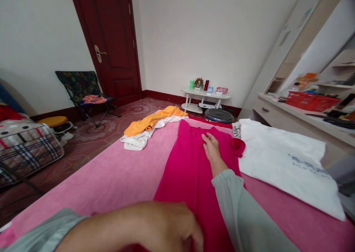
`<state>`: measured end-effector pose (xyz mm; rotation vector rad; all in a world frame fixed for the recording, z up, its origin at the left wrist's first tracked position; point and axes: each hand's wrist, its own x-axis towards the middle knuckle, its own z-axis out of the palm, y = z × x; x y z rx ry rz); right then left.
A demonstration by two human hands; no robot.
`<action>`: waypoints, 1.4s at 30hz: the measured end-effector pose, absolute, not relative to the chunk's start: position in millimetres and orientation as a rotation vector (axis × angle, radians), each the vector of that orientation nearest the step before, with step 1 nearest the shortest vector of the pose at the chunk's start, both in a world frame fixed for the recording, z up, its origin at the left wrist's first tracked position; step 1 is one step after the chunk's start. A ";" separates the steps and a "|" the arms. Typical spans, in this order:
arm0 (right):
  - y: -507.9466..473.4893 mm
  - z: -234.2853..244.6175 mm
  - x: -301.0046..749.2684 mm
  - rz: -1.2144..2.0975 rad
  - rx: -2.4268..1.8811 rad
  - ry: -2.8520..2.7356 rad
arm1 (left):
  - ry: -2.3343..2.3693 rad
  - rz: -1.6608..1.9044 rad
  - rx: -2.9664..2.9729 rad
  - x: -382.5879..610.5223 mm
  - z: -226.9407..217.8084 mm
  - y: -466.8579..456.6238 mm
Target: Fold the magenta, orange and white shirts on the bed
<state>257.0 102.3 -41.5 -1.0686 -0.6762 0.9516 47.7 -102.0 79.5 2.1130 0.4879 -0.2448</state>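
Hands: we count two, both bare, each in a grey-green sleeve [244,215].
Right hand [212,148]: it lies flat on the upper part of the garment [188,170], with the fingers stretched out and loose, gripping nothing.
Left hand [172,226]: it is at the near end of the garment, blurred and very close to us. The fingers are curled in, but we cannot tell if they pinch the fabric.
Garment: one, magenta, soft fabric, long shape, spread along the middle of the bed [116,178]. It has a small bunched fold at its right edge.
Bed: one, under the garment, with a pink fuzzy cover like a towel.
Shirt [280,159]: one, white, smooth, with a blue print. It lies flat and touches the right edge of the garment.
Cloths: two, at the far left of the garment. The orange cloth [151,120] lies on the crumpled white cloth [138,139].
Chair [80,87]: one, folding, with dark patterned fabric, well left of the garment.
Table [205,94]: one, white, oval, with two levels, beyond the far end of the garment.
Basket [310,101]: one, red plastic lattice, well right of the garment.
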 end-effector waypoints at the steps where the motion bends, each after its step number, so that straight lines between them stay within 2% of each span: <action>1: 105.0 -43.8 257.8 0.925 -1.080 -0.702 | 0.586 -0.172 2.144 54.4 75.4 -91.6; 5: 112.8 -50.4 259.5 0.687 -1.132 -1.078 | 1.269 0.436 2.472 75.0 45.5 -45.1; 7: 113.5 -51.5 260.0 0.576 -1.162 -1.234 | 1.477 0.576 2.538 79.0 22.6 -25.6; 11: 107.7 -46.2 262.2 0.423 -1.197 -1.240 | 1.549 0.433 2.582 78.3 -13.5 -8.7; 16: 94.7 -41.0 267.6 0.151 -1.428 -1.156 | 1.543 0.346 2.627 78.1 -19.5 -11.6; 23: 119.6 -39.1 277.5 0.164 -1.646 -1.062 | 1.562 0.341 2.633 80.8 -17.2 -12.2; 29: 151.2 -20.2 286.9 0.272 -1.698 -1.310 | 1.547 0.351 2.596 79.8 -10.5 -14.7; 35: 166.9 -1.7 264.6 0.157 -1.670 -1.400 | 1.534 0.397 2.570 78.3 -13.9 -13.6; 42: 210.4 -17.2 221.8 0.350 -1.597 -1.373 | 1.535 0.429 2.553 77.7 -16.4 -12.8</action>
